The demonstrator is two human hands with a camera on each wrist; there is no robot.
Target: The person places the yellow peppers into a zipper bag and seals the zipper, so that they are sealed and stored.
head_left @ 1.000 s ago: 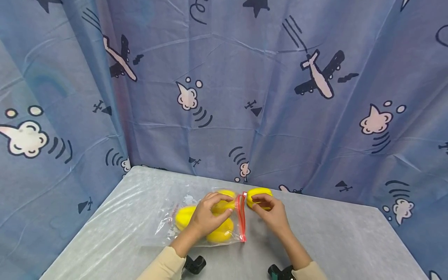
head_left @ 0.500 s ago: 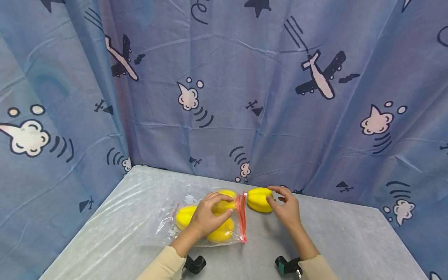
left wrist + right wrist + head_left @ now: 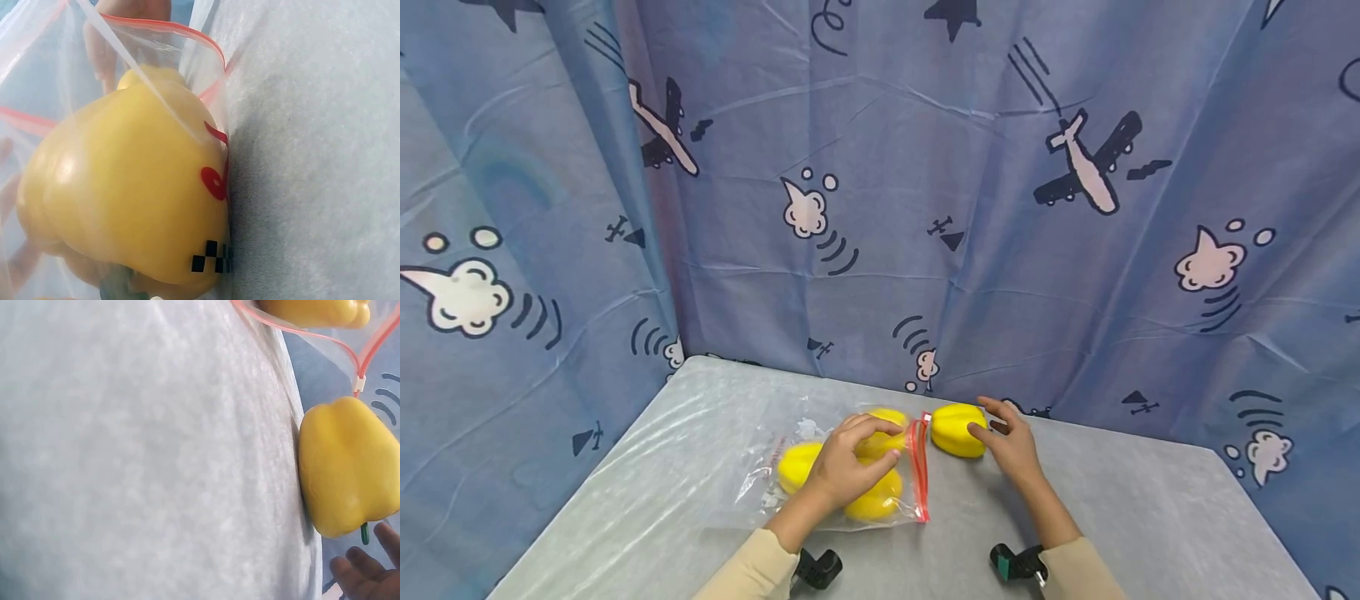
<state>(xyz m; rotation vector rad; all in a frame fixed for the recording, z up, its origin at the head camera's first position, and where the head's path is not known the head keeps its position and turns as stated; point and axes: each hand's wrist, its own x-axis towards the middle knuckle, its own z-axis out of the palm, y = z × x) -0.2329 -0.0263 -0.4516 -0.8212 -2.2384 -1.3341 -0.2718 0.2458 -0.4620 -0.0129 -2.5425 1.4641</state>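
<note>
A clear zip bag (image 3: pixel 922 475) with a red closure lies on the table and holds several yellow bell peppers (image 3: pixel 797 467). My left hand (image 3: pixel 850 467) holds the bag near its mouth, fingers and thumb curved with a gap between their tips. The left wrist view has one bagged pepper (image 3: pixel 125 175) close up; plastic blurs the fingers behind it. Just right of the bag's mouth lies a loose yellow bell pepper (image 3: pixel 955 431). My right hand (image 3: pixel 1013 442) is at its stem end, fingers spread. In the right wrist view, those fingers (image 3: pixel 369 572) lie near the green stem.
The pale-covered table (image 3: pixel 1150 500) ends at a blue printed curtain (image 3: pixel 865 208) behind it, and another curtain side (image 3: pixel 512 375) stands at left. Black wrist devices (image 3: pixel 820 569) show at both wrists. A white slider (image 3: pixel 359 383) sits at the zip's end.
My right hand has gone right, from over the loose bell pepper to its stem end, and its fingers have spread. The left hand stays in place.
</note>
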